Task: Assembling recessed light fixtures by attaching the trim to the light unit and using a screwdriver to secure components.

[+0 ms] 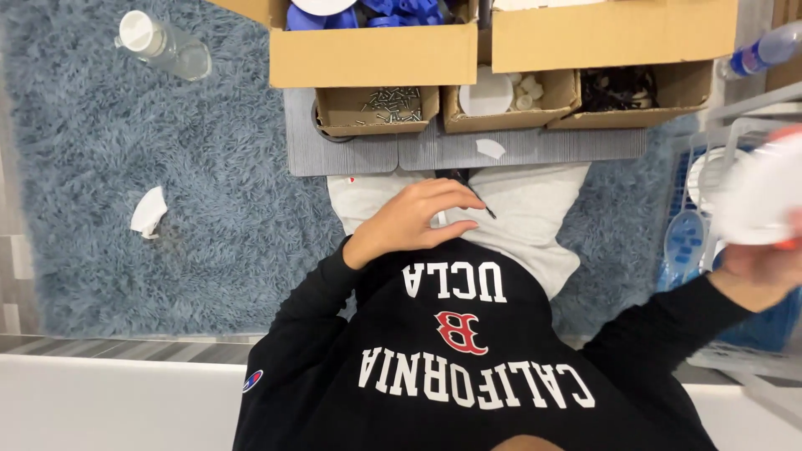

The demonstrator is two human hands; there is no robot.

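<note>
My left hand (409, 221) rests on my lap over light grey trousers (535, 209), fingers curled around a small white piece (440, 219). A thin black tip (489, 213) pokes out just beside the fingers. My right hand (764, 267) is at the far right edge, gripping a white round plastic part (756, 200) that is blurred, with a bit of orange at its rim. It hovers over a white wire basket (735, 117) holding blue and white parts (687, 242). Both sleeves are black.
On a grey mat (468, 152) ahead stand small cardboard boxes of screws (383, 102), white discs (489, 96) and black parts (620, 88), with two bigger boxes (376, 54) behind. A clear bottle (163, 46) and a white scrap (149, 210) lie on the shaggy rug.
</note>
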